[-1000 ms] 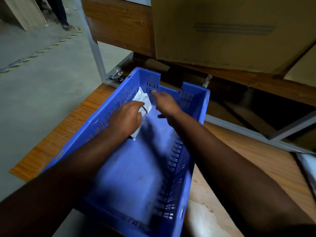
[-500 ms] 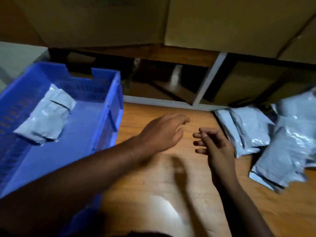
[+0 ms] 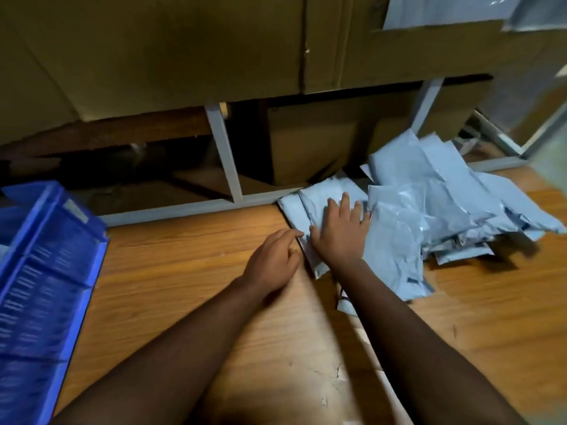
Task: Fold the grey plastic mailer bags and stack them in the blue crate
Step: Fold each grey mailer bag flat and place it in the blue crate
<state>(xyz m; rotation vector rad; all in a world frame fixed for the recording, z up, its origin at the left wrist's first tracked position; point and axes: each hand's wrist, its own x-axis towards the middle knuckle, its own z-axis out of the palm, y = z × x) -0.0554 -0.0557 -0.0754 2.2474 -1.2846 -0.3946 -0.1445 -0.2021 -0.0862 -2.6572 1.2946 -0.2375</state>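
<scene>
Wooden tabletop [image 3: 190,271], cardboard boxes [image 3: 171,56] behind

One blue crate [image 3: 52,256], two hands, one heap of grey mailer bags [image 3: 429,216] (individual bags uncountable).

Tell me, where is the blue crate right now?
In the head view the blue crate sits at the far left of the wooden table, well apart from the pile of grey mailer bags on the right.
</scene>
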